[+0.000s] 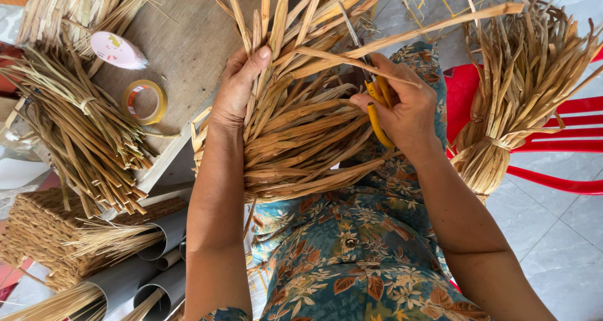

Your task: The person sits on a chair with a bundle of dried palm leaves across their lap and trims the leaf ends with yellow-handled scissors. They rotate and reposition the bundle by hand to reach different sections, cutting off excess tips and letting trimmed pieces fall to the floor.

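- Floral cloth [352, 264] is seen nearest, under both forearms.
- Dried straw [295, 126] is held over the lap, gripped at its edge by the left hand [235, 88].
- Yellow scissors [377, 107] are clasped by the right hand [402, 104], blades in the straw.
- Grey pipes [157, 258] at lower left are filled with thin straw.
- Tape [144, 101] lies on the table [188, 38].

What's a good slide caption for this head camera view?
Left hand grips a dried straw bundle on the lap while right hand holds yellow-handled scissors.
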Tool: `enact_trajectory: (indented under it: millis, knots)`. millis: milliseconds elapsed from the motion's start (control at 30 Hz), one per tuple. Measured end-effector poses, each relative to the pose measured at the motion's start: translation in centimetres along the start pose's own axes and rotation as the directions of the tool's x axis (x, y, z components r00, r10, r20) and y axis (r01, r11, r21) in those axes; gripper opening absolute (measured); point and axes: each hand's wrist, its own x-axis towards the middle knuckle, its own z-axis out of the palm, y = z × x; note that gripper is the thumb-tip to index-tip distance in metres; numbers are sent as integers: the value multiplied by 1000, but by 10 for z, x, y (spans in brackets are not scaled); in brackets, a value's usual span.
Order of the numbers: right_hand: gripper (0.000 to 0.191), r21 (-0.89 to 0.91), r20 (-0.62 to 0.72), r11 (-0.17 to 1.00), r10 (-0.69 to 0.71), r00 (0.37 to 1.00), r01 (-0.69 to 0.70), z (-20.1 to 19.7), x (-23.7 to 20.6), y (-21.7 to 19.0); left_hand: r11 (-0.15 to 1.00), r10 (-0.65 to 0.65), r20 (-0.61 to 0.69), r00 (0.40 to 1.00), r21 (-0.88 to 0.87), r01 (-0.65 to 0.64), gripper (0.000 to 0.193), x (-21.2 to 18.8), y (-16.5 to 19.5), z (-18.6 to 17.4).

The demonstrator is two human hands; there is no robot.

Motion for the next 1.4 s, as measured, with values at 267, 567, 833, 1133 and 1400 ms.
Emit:
enact_trajectory:
  millis: [267, 567, 833, 1133, 1400]
  knots:
    - [66, -4, 0, 997, -82, 997, 82, -2, 0, 2, 998, -23, -123, 992, 49, 30, 57, 3, 0, 9]
    - [65, -32, 17, 997, -72, 997, 72, -4, 0, 6, 985, 83, -41, 996, 153, -76, 42, 4, -2, 13]
    - [74, -71, 5, 986, -148, 989, 148, -2, -6, 22, 998, 29, -91, 995, 62, -23, 36, 9, -2, 16]
    - [72, -94, 27, 991, -97, 995, 99, -10, 4, 10, 987, 77, -57, 995, 149, -68, 26, 6, 0, 21]
    - [62, -105, 40, 992, -66, 997, 70, -8, 12, 12, 985, 60, -69, 996, 167, -48, 19, 3, -4, 22]
